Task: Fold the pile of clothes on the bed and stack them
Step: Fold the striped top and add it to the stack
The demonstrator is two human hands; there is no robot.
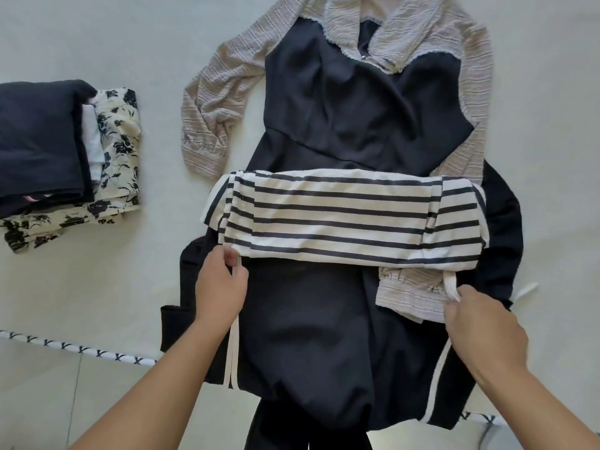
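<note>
Two hands, left hand [221, 284] and right hand [483, 323], each pinch a white strap below the folded striped garment [344, 216], frame centre.

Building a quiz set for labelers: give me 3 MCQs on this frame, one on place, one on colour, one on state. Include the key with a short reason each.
1. Where is the folded stack?
A. to the left of the spread clothes
B. on the striped top
C. under the right hand

2. Which colours is the striped top?
A. red and grey
B. white and dark navy
C. green and yellow

3. What is the left hand doing?
A. lying flat and open
B. pinching a white strap
C. holding the floral garment

Key: 1 A, the stack lies apart on the bed's left; 2 B, dark bands on white; 3 B, fingers close on the strap at the top's lower-left corner.
</note>
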